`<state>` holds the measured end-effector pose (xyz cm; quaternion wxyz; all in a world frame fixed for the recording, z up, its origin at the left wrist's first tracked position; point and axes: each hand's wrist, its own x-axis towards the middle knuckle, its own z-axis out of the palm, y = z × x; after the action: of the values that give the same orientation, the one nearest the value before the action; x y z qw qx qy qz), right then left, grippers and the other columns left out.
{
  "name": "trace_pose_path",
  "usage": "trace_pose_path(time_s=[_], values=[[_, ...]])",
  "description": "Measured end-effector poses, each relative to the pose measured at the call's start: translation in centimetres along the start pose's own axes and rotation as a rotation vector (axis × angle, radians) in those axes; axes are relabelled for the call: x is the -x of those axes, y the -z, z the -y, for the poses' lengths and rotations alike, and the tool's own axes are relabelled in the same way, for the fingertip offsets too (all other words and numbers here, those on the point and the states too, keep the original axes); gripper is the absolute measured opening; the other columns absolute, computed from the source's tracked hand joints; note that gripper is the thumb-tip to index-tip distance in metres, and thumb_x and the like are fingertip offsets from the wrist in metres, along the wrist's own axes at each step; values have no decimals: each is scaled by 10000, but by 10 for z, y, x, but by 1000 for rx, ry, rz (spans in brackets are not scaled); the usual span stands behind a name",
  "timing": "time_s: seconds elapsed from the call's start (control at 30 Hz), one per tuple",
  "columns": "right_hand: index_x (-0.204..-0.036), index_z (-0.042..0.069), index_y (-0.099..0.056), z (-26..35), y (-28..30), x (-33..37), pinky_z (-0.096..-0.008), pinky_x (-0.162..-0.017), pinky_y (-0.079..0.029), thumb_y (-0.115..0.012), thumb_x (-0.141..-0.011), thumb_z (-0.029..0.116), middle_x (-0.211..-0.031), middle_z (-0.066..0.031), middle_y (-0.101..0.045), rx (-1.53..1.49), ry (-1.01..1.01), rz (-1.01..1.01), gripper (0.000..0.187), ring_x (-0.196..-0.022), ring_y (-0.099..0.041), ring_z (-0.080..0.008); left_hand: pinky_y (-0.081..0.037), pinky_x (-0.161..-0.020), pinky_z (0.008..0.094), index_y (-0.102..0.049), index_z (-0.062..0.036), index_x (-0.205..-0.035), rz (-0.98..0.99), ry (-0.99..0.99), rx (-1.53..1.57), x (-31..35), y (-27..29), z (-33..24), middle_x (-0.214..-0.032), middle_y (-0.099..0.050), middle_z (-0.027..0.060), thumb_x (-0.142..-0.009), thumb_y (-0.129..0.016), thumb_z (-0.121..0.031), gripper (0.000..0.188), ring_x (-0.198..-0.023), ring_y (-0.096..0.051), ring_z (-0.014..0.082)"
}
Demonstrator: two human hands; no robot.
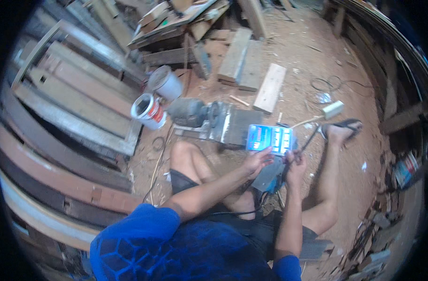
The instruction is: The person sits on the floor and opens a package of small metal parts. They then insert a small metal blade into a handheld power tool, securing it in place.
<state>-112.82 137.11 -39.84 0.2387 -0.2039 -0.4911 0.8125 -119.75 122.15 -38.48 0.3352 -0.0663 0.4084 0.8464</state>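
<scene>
On the head view's dirt floor (300,51), we see planks (270,89), two buckets (168,84) and a motor (187,112). Before us, our left hand (259,161) has its grip pinching the near edge of the blue case (265,136); our right hand's (296,166) grip, by its corner, we cannot tell.

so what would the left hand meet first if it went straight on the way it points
The left hand would probably meet the flat blue-and-white panel first; its lower edge seems right at the fingers, though depth is unclear.

The blue rectangle (262,138) has blurred markings, and the lower edge crops the shirt (186,255).
</scene>
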Motion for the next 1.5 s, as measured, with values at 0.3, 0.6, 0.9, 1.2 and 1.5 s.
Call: trace_pose_path(time_s=[0.3, 0.6, 0.9, 1.2, 1.5], values=[[-966, 51, -633, 0, -16, 34, -222, -488, -389, -719, -928, 340, -679, 38, -546, 282, -278, 230, 304, -548, -486, -54, -573, -819, 335, -622, -80, -1168, -17, -216, 98, -21, 10, -49, -1067, -687, 65, -963, -658, -138, 215, -963, -677, 200], [-950, 58, -581, -5, -40, 53, -243, -507, -416, -585, -1009, 404, -679, 12, -532, 414, -304, 349, 350, -558, -516, -88, -553, -770, 314, -614, -87, -1178, -97, -325, 39, -9, 4, -80, -1037, -697, 49, -970, -646, -135, 216, -910, -682, 170], [-907, 103, -591, -5, -56, 47, -224, -444, -366, -660, -963, 357, -620, 54, -492, 332, -302, 355, 269, -483, -476, -53, -527, -803, 323, -613, -60, -1163, -103, -215, -86, 1, 5, -54, -1046, -677, 68, -949, -680, -151, 243, -911, -659, 175], [-866, 48, -602, -6, -61, 39, -272, -470, -336, -648, -964, 449, -617, 25, -469, 457, -87, 334, 415, -525, -443, -76, -550, -754, 329, -634, -43, -1114, -98, -215, -137, 5, 11, -47, -960, -695, 70, -941, -692, -158, 215, -832, -679, 177], [-767, 38, -583, 2, -58, 42, -297, -499, -348, -677, -923, 518, -624, 24, -467, 662, -18, 343, 513, -559, -446, -82, -563, -758, 329, -632, -56, -1110, -135, -234, -62, 2, 8, -46, -952, -705, 56, -910, -729, -186, 257, -828, -697, 173]])
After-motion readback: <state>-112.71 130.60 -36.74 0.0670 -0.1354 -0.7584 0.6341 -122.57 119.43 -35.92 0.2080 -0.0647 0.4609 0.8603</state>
